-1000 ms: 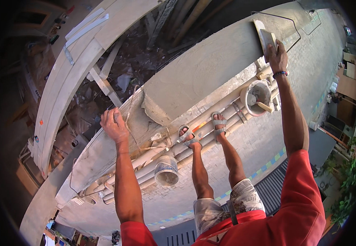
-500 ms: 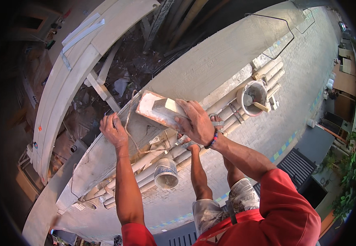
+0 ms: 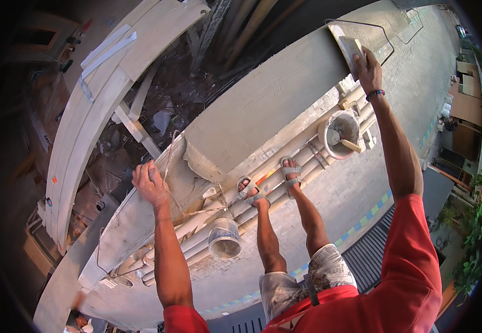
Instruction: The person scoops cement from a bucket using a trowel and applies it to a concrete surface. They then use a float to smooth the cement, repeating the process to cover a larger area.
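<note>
My right hand is stretched far to the upper right and grips a flat plastering float, pressed against the grey plastered wall top. My left hand grips the rough, unfinished edge of the same wall at the left, where the plaster ends. My feet in sandals stand on scaffold poles below the wall.
A white bucket with a wooden-handled tool in it sits on the poles at the right. A second bucket hangs under the poles. Curved white formwork and rubble lie beyond the wall. Paved ground lies far below.
My right hand with the float has swung from the wall's left part, near my left hand, back out to the far right end. My left hand has stayed on the wall edge.
</note>
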Tool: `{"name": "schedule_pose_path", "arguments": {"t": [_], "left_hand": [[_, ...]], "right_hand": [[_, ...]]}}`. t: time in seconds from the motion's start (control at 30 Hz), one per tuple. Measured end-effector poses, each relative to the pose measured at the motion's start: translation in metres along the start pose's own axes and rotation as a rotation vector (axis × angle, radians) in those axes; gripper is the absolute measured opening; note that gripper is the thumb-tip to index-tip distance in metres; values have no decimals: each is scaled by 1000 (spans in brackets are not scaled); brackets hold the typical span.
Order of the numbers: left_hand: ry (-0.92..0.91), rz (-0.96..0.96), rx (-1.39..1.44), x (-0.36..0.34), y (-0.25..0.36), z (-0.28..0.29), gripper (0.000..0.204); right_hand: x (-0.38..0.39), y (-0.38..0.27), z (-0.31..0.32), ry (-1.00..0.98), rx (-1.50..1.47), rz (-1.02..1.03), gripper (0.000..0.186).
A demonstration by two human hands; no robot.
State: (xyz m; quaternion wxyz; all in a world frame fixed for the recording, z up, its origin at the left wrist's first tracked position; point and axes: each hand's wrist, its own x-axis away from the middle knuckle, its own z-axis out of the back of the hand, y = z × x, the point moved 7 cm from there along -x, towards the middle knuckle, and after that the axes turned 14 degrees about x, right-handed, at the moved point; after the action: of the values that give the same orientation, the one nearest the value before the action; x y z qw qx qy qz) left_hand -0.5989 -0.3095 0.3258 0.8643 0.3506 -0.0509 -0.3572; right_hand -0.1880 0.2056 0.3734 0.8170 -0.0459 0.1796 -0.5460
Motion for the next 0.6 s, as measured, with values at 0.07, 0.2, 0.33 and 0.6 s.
{"name": "schedule_pose_path", "arguments": {"t": [0.07, 0.2, 0.33, 0.6], "left_hand": [[3, 7, -24, 1, 2, -2, 28], [29, 3, -14, 4, -3, 6, 29], [24, -11, 17, 2, 5, 0, 29], [77, -37, -6, 5, 8, 2, 24]], "right_hand": [[20, -22, -11, -39, 7, -27, 45], [108, -145, -13, -113, -147, 153, 41], [208, -247, -17, -308, -272, 223, 47], [216, -236, 13, -583, -1003, -192, 45]]}}
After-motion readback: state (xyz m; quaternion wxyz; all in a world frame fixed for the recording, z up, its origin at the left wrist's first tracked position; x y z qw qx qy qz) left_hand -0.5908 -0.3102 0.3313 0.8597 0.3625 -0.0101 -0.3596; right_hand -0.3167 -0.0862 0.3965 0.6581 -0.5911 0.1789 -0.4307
